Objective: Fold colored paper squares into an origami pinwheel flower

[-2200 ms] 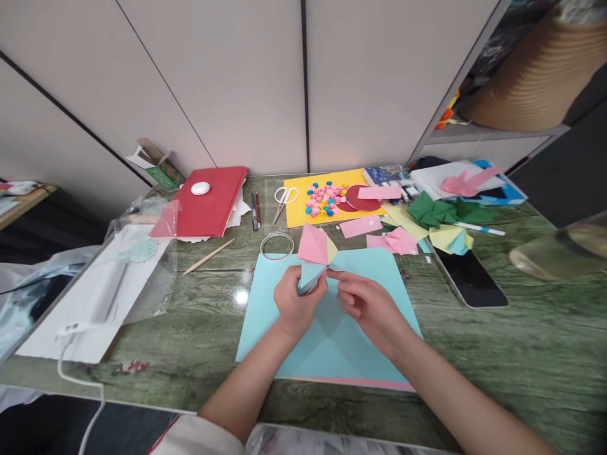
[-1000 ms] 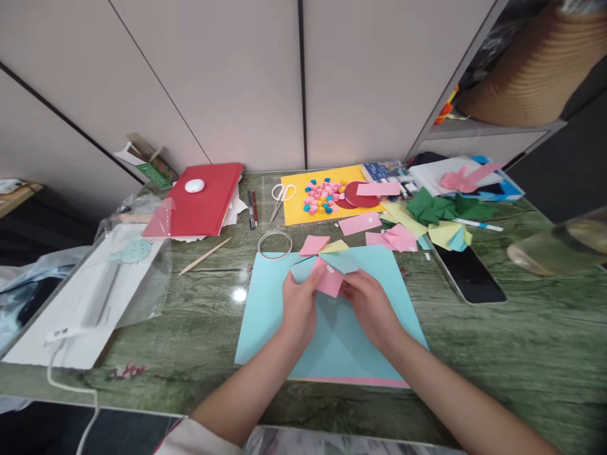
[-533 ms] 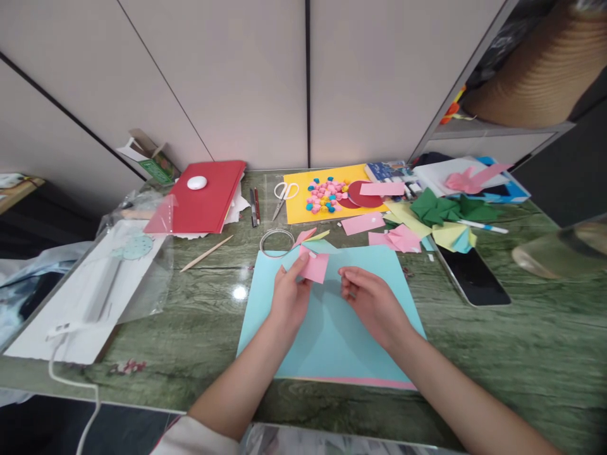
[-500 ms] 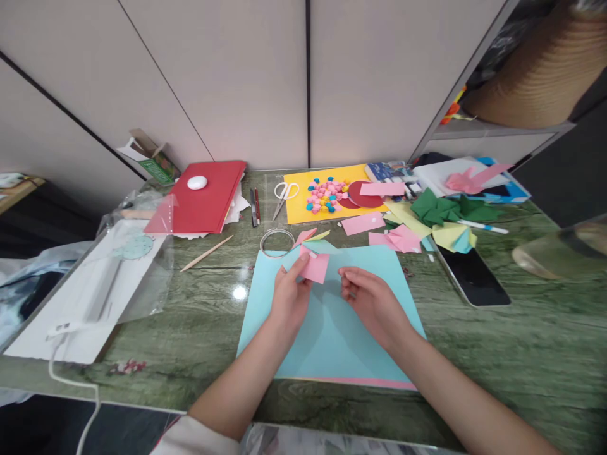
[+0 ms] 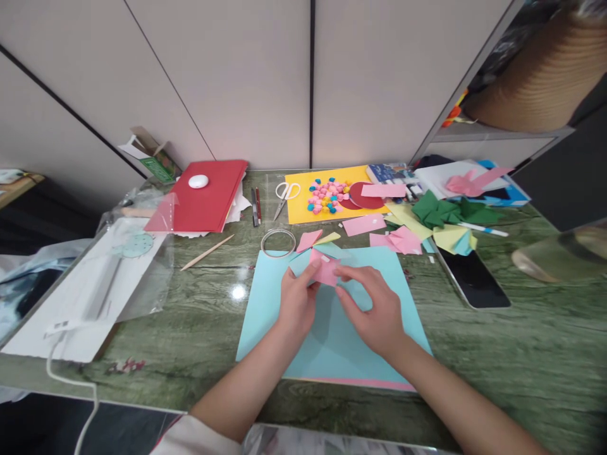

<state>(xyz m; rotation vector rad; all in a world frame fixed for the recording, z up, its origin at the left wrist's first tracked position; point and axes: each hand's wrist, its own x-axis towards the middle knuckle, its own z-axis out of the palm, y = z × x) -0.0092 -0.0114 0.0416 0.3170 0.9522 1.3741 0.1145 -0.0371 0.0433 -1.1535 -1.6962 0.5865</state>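
My left hand (image 5: pixel 300 302) pinches a folded paper piece, its thumb lying on a pink square flap (image 5: pixel 325 270). A small white patch shows near the flap's upper edge. Above it fan out a pink fold (image 5: pixel 310 239), a yellow fold (image 5: pixel 328 238) and light blue folds (image 5: pixel 332 251) of the same piece. My right hand (image 5: pixel 374 306) has its index finger and thumb at the right edge of the pink flap, index above and thumb below. Under both hands lies a light blue sheet (image 5: pixel 351 354), with a pink edge peeking out beneath.
Behind the hands are a wire ring (image 5: pixel 277 253), scissors (image 5: pixel 281 203), a wooden stick (image 5: pixel 207 253) and a yellow sheet (image 5: pixel 298 212) bearing several coloured paper balls (image 5: pixel 327 196). To the right lie folded green papers (image 5: pixel 434 208), a phone (image 5: pixel 477 281) and a glass (image 5: pixel 540 253).
My right hand has moved left to the pink flap, its index finger and thumb spreading around the edge. The paper piece in my left hand has turned and shifted slightly right, showing more folds.
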